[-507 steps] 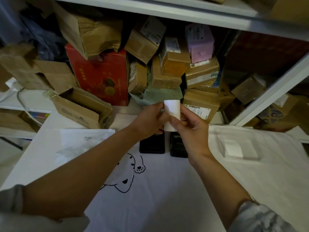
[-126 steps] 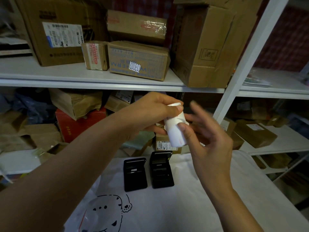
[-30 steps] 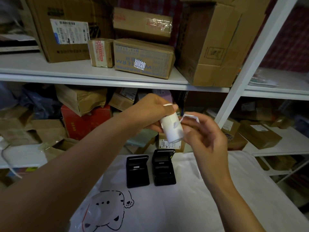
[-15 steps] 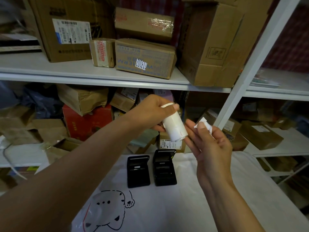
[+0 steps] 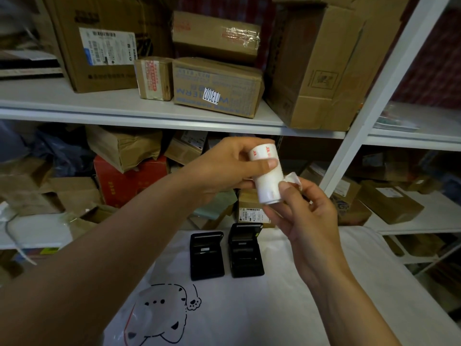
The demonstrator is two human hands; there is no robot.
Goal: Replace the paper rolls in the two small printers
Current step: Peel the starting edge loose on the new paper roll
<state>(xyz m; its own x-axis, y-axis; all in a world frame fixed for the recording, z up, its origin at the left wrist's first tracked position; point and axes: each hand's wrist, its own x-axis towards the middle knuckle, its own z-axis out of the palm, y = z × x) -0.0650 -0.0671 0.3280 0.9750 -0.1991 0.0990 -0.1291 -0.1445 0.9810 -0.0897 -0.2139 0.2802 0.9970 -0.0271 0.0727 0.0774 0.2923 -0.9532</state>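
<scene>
We hold the paper roll (image 5: 266, 178) in the air with our left hand (image 5: 222, 171), its fingers and thumb curled around the upper end. Our right hand (image 5: 303, 213), at 4 o'clock from the roll, pinches a small torn strip (image 5: 293, 179). Two black printers (image 5: 227, 253) lie open on the white surface (image 5: 287, 308) at 6 o'clock, well below.

Stockroom or parcel storage, white metal shelving (image 5: 154, 118) crammed with taped cardboard boxes (image 5: 217, 86) bearing shipping labels (image 5: 107, 47)
</scene>
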